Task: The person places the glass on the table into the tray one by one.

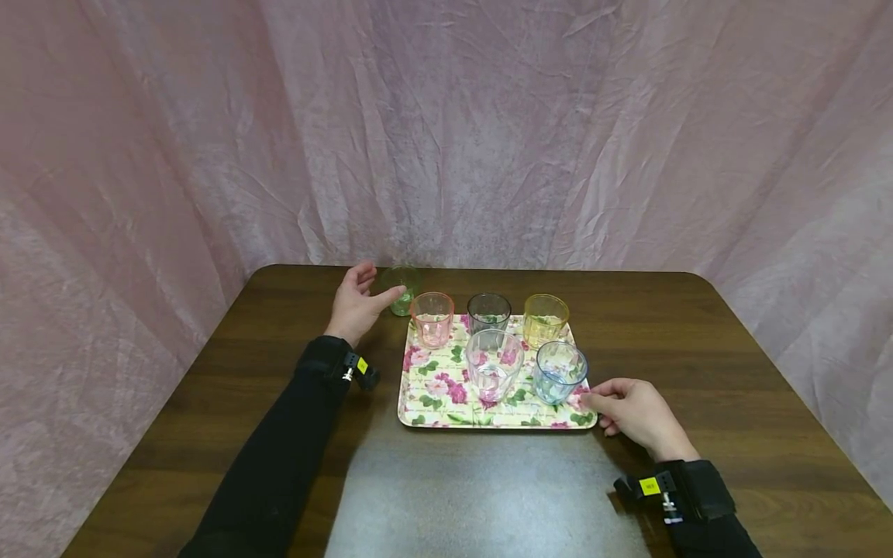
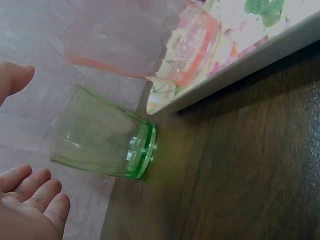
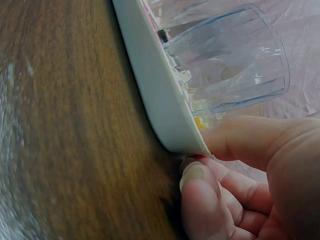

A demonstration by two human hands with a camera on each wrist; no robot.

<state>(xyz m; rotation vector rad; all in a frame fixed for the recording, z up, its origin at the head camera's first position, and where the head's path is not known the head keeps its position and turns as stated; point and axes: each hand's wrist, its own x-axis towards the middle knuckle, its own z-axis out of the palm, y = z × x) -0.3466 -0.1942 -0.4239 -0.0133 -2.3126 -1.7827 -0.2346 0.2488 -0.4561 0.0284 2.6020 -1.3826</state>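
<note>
A green glass (image 2: 102,137) stands on the wooden table behind the back left corner of a floral tray (image 1: 432,418). Beside it is my left hand (image 1: 357,304), thumb and fingers spread apart, with a gap to the glass in the left wrist view. My right hand (image 1: 638,415) pinches the tray's front right corner, thumb on top and fingers under the rim. On the tray stand a pink glass (image 1: 433,322), a grey glass (image 1: 489,314), a yellow glass (image 1: 546,322), a clear glass (image 1: 492,368) and a blue glass (image 3: 235,60), all upright.
The brown wooden table (image 1: 698,349) reaches back to a pink velvety curtain (image 1: 446,155). A glossy reflection (image 1: 481,496) lies across the tabletop in front of the tray. The pink glass stands close to the green one, at the tray's back left corner.
</note>
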